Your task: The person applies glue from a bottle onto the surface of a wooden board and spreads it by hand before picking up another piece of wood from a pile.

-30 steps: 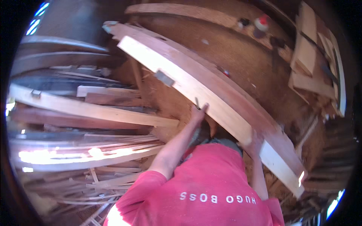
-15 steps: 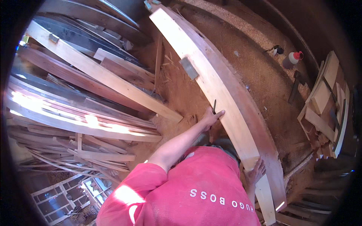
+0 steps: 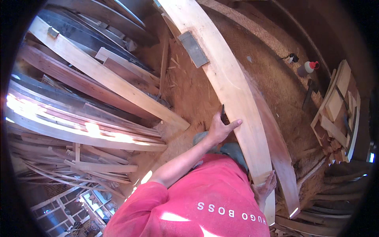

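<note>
The plank (image 3: 237, 87) is pale cream, the block (image 3: 193, 49) grey, the beam (image 3: 283, 173) reddish-brown, the T-shirt (image 3: 189, 185) pinkish-red with white lettering (image 3: 233, 213).

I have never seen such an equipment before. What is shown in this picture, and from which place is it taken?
There is no machine here: a person works with bare hands. A wide camera on their head looks down, so edges curve and their red shirt fills the bottom.

The left hand and right hand hold a long pale plank. A dark slim tool also sticks up from the left hand. A grey block sits at the plank's left edge. Beyond are a reddish plank and a red-capped bottle.
</note>
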Available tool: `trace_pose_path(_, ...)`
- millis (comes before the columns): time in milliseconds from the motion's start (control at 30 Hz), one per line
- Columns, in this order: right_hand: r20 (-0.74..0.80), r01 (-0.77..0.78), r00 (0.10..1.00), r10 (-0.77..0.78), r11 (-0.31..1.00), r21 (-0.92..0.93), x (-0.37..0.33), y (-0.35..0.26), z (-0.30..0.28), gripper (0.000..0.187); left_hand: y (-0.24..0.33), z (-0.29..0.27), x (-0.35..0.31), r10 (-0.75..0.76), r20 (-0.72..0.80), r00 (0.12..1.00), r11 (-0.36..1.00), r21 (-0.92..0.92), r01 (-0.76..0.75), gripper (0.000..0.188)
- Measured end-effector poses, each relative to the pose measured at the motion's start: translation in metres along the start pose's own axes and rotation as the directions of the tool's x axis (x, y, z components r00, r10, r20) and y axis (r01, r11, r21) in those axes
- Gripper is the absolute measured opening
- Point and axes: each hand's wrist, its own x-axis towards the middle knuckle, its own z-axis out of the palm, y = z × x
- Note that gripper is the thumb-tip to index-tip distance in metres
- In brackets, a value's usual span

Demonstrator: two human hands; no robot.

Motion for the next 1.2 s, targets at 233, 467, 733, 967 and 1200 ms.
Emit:
trace_pose_path(233,-0.116,0.125,0.988,-0.102,0.969,0.213,0.011,-0.057,0.016,0.125,0.041,-0.058,0.009,0.084,-0.012,0.996,0.979,-0.187,-0.085,0.055)
trace_pose_path(467,-0.203,0.281,0.952,-0.228,0.915,0.288,0.051,-0.152,0.02,0.116,0.119,-0.125,0.011,0.232,-0.272,0.934,0.95,-0.143,-0.278,0.047)
trace_pose_path(733,-0.289,0.507,0.86,-0.42,0.769,0.39,0.1,-0.274,0.035,0.119,0.201,-0.221,0.002,0.528,-0.42,0.738,0.821,0.033,-0.569,0.048)
trace_pose_path(967,-0.331,0.623,0.782,-0.528,0.662,0.417,0.137,-0.374,0.044,0.121,0.258,-0.278,-0.02,0.617,-0.547,0.566,0.75,0.191,-0.634,0.026)
trace_pose_path(1200,-0.403,0.72,0.692,-0.598,0.537,0.44,0.181,-0.504,0.046,0.126,0.301,-0.361,0.019,0.853,-0.5,0.153,0.433,0.511,-0.743,0.054)
